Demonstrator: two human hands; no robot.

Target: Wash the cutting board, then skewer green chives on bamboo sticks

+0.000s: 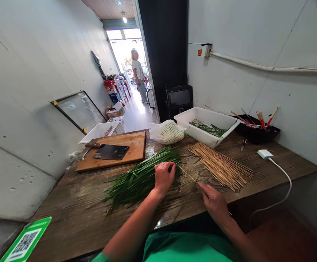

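My left hand (pixel 164 177) is closed, its fingertips pinched at the far end of a thin bamboo skewer (pixel 186 172). The skewer slants down toward my right hand (pixel 215 202), whose thumb and fingers are pressed together. A short bit of green chive (pixel 196 180) shows at those fingertips, by the skewer's near end. Under and beside my left hand spreads a big heap of long green chives (pixel 139 178). To the right of the hands, a fanned pile of bamboo skewers (pixel 221 165) lies on the wooden table (pixel 84 207).
A cleaver (pixel 112 152) rests on a cutting board (pixel 136 145) at left. Behind the chives sits a foam-netted bundle (pixel 168 132). A white tub (pixel 204 125) holds green strands. At right are a black bowl (pixel 256 134) and a white charger (pixel 264 154). A person (pixel 139 74) stands near the doorway.
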